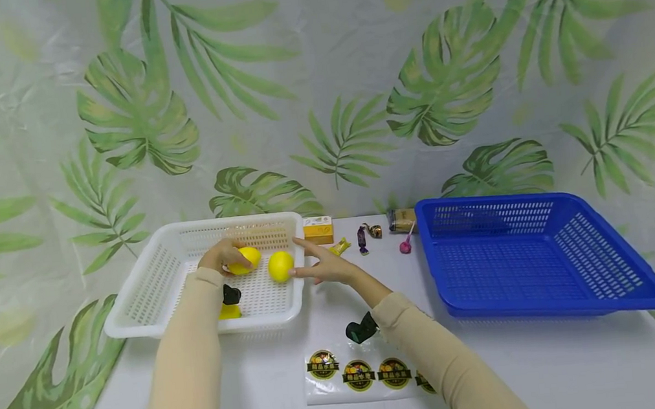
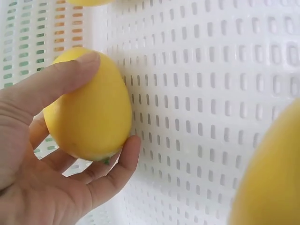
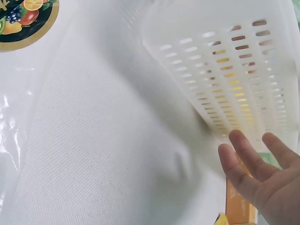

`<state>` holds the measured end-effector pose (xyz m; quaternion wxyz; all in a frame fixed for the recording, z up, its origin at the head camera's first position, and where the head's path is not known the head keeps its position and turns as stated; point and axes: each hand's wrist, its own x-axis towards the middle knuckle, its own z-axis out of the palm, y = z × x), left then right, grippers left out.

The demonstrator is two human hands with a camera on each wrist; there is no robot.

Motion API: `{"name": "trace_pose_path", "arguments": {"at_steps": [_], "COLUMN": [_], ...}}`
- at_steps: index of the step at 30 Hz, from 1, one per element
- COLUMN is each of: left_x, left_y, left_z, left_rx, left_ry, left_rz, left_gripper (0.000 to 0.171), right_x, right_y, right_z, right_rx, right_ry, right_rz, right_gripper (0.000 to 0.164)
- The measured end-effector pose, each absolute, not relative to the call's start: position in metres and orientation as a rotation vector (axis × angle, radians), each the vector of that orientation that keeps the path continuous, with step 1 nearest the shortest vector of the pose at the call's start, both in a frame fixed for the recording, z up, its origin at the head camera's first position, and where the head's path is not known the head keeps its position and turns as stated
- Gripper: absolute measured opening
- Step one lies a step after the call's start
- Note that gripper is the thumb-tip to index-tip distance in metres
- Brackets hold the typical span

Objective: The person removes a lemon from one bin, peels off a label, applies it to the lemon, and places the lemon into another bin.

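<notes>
Inside the white basket (image 1: 206,326), my left hand (image 1: 219,255) grips a smooth yellow lemon (image 2: 91,110), thumb on one side and fingers curled around the other. A second lemon (image 1: 281,267) lies by the basket's right wall. Part of another yellow fruit (image 1: 230,312) shows near the front wall, mostly behind the left forearm. My right hand (image 1: 329,266) is at the right wall of the basket, fingers spread and holding nothing. In the right wrist view, several of its fingers (image 3: 246,152) extend outside the perforated wall; whether they touch it I cannot tell.
A blue basket (image 1: 547,307) stands at the right. Behind my right hand lie an orange-and-white box (image 1: 319,230), wrapped candies (image 1: 362,240), a lollipop (image 1: 405,247) and a brown packet (image 1: 401,220). A clear sheet of round fruit stickers (image 1: 359,376) lies in front.
</notes>
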<state>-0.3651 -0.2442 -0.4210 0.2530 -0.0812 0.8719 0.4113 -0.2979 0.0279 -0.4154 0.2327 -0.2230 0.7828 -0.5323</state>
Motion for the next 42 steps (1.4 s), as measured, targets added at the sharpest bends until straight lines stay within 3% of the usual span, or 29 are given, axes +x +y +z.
{"name": "trace_pose_path", "arguments": {"at_steps": [10,18,28,34,42], "left_x": [-0.356,-0.333,-0.272,-0.242,-0.227], "left_y": [-0.248,-0.227,-0.164,-0.115,-0.050], "left_z": [-0.398,-0.356,-0.335,-0.356,-0.420], "left_rx": [-0.017,0.314,0.671,0.834,0.782], "left_ry": [2.555,2.784,2.804,2.750,2.638], "left_rz": [1.036,1.011,1.277,1.405,1.558], "left_gripper": [0.072,0.069,0.064,0.061,0.062], "right_x": [-0.290,-0.296,-0.248,-0.213,-0.171], "right_y": [0.028,0.030,0.072,0.108,0.142], "right_z": [-0.406,-0.442,-0.448,-0.457,-0.467], "right_rx": [-0.616,-0.661,-0.600,-0.645,-0.615], "right_ry": [2.152,2.384,2.534,2.612,2.741], "right_rz": [-1.465,-1.488,-1.441,-1.409,-1.268], "right_gripper": [0.077,0.070,0.068,0.067,0.061]}}
